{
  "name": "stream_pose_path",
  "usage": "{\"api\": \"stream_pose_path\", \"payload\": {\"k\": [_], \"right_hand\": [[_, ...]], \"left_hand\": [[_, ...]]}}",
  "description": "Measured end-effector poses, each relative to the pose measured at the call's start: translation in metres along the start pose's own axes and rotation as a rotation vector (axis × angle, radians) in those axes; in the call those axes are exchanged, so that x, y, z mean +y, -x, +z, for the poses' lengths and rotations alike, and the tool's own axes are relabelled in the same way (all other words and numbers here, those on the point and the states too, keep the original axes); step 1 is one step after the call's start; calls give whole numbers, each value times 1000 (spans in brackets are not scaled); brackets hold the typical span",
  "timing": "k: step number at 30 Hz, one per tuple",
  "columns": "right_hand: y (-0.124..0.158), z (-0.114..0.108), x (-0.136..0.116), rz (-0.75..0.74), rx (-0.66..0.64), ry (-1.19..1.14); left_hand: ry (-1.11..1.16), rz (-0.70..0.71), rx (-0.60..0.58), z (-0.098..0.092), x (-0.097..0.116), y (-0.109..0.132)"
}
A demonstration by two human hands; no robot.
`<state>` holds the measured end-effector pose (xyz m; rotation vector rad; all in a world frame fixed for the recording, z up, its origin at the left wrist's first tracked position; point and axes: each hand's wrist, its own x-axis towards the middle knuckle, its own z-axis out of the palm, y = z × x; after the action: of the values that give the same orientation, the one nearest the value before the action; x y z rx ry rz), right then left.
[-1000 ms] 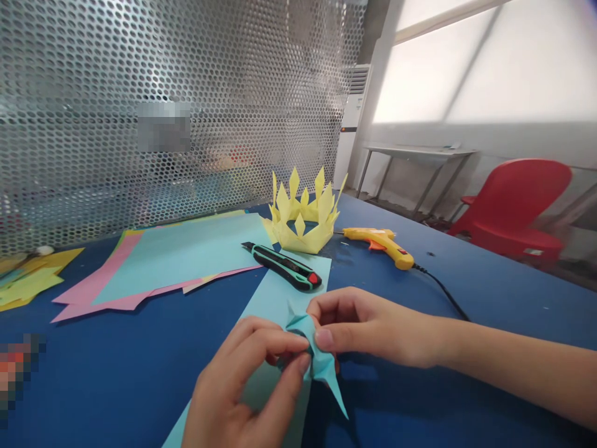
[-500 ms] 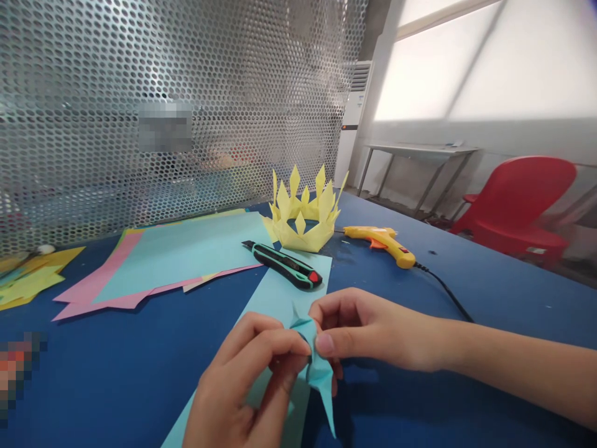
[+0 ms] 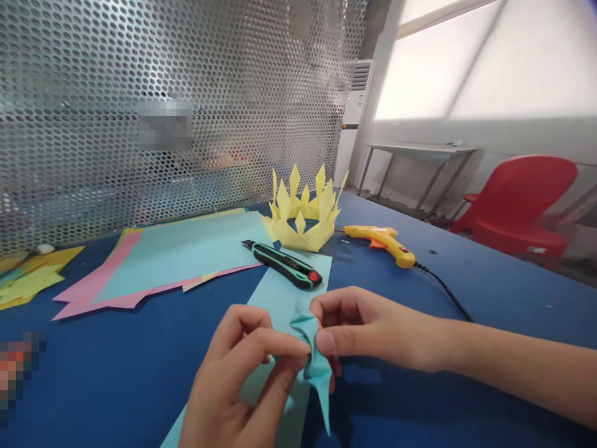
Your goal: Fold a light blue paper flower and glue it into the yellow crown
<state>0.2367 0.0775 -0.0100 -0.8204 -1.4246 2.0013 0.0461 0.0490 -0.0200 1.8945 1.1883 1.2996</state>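
A folded light-blue paper piece (image 3: 318, 367) with pointed ends is held between my two hands, above a light-blue paper strip (image 3: 267, 289). My left hand (image 3: 254, 379) pinches its left side with thumb and forefinger. On the other side, my right hand (image 3: 357, 330) grips it between thumb and curled fingers, some of them hidden behind the paper. A black and green utility knife (image 3: 284, 264) lies across the strip just beyond my hands. Behind the knife stands a yellow paper crown (image 3: 308, 233) with pointed tips.
A yellow glue gun (image 3: 382, 239) with a black cord lies right of the crown. Stacked blue and pink sheets (image 3: 186, 252) lie at left, with yellow paper pieces (image 3: 35, 283) farther left. A perforated metal panel (image 3: 186, 74) borders the table's back. A red chair (image 3: 527, 199) stands at right.
My left hand's fingers have shifted slightly, with the upper knuckles a little higher. The folded piece's lower tip has swung slightly left. My right hand has barely moved.
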Motion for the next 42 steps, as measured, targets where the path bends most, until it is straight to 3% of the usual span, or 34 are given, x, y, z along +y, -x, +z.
{"api": "stream_pose_path", "payload": {"k": [18,25,32,38,42], "right_hand": [[0,-3,3,-38,55,-31],[0,-6,1,-59,106,4],[-1,-9,-1,-31,78,61],[-3,-9,-5,-51,173,246],[0,-25,-12,-96,351,559]], "left_hand": [[157,-40,70,8,0,2],[381,-386,13,8,1,2],[385,-554,-25,7,5,-5],[413,-509,-48,7,5,-4],[404,-515,-112,2,-6,-6]]}}
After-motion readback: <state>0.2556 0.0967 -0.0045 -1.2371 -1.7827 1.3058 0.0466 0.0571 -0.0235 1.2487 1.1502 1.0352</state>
